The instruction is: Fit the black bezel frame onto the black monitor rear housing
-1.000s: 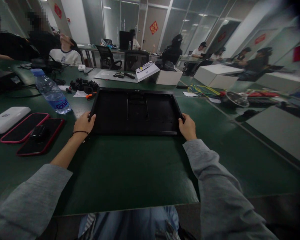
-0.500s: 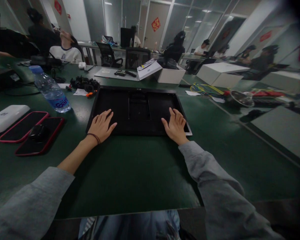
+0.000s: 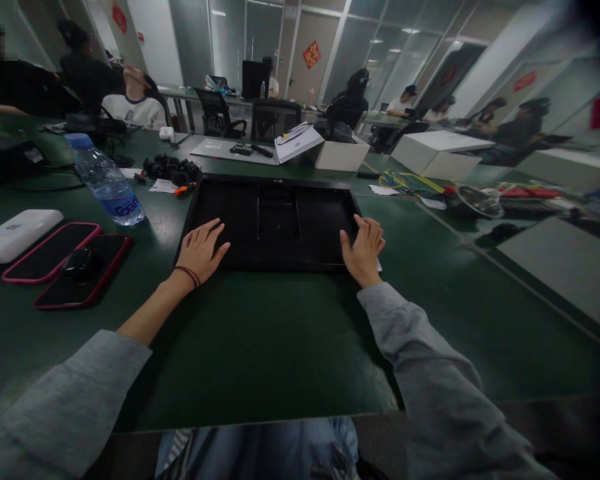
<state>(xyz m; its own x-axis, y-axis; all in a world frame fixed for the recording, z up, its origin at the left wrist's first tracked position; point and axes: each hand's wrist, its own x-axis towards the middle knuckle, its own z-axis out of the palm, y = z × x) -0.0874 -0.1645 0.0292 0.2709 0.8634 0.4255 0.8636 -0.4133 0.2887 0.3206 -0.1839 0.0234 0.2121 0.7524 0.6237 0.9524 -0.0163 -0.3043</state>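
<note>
A shallow black tray-like panel (image 3: 240,220) lies flat on the green table, with a raised rim and a recessed middle section. My left hand (image 3: 203,250) rests over its near left corner, fingers spread and thumb apart. Two dark bands circle that wrist. At the near right corner, my right hand (image 3: 364,250) lies across the rim with the thumb towards the inside and the fingers reaching to the right edge. Neither hand is wrapped round anything. A bit of light material peeks out beside the right palm.
Left on the table stand a water bottle (image 3: 110,183), a white power bank (image 3: 17,233) and two red-edged phones (image 3: 53,253), one bearing a small black case (image 3: 80,263). Behind are black cables (image 3: 167,172) and an open white box (image 3: 340,155); right, coloured wires (image 3: 410,183) and a metal bowl-like object (image 3: 480,200). People sit farther back.
My right hand has shifted right, from over the panel's inner surface to its right edge. My left hand stays almost where it was. The panel looks unmoved.
</note>
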